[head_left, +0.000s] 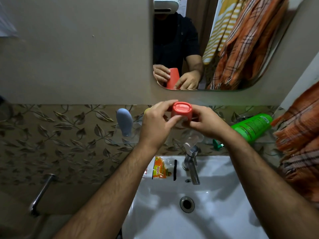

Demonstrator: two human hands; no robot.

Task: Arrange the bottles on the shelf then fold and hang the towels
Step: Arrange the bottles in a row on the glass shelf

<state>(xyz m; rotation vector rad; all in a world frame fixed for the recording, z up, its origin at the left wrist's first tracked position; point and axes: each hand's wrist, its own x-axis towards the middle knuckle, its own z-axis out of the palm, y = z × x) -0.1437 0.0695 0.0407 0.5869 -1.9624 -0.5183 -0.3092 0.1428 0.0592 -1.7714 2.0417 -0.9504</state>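
At the centre of the frame both hands hold a red bottle [181, 113] over the glass shelf [264, 140], its flat end facing the camera. The left hand [156, 125] curls round its left side, thumb and fingers pinching it; the right hand [206, 123] grips its right side and underside. A green bottle [252, 127] lies tipped on its side on the shelf at right of centre, just beside an orange checked towel [300, 131] hanging at the right edge. A blue bottle [124, 121] stands left of the hands. Below, a white sink [215, 213] with a tap [190, 165] and an orange packet [160, 169].
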